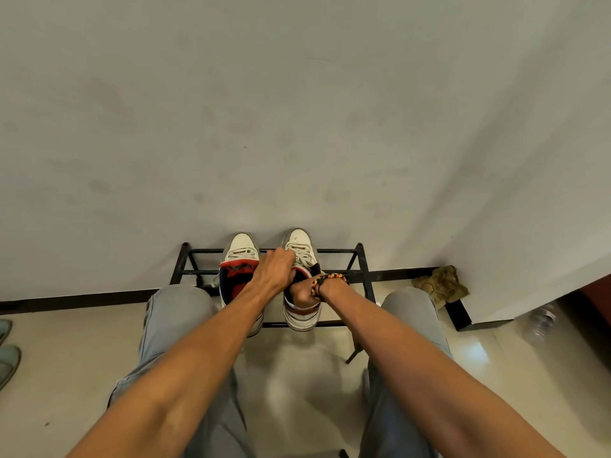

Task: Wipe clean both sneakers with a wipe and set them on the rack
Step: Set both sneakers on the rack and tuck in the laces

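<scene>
Left hand (276,269): fingers curled over the tongue and laces of the right-side sneaker (301,282), closed on its upper edge at the shoe opening. Right hand (302,292): thumb and fingers reach down into the same shoe's collar, partly hidden by the left hand; they look closed on the collar, though the fingertips cannot be seen. Wrist carries a braided band (327,280) in black, yellow and red.

Right-side sneaker: white, laced, striped heel, toe toward the wall, resting on the rack (360,259).

Left-side sneaker (239,259): white with red lining, toe toward the wall, on the rack just beside the other; its heel is covered by the left forearm.

Rack: black metal bars, low, standing against the pale wall (297,110).

Legs in grey trousers (178,312), one on each side of the rack.

Floor (297,375): glossy pale tile.

Crumpled tan cloth (441,285) in the corner to the right of the rack.

Clear plastic bottle (539,325) further right, blurred.

Green footwear (8,355) at the left edge.
</scene>
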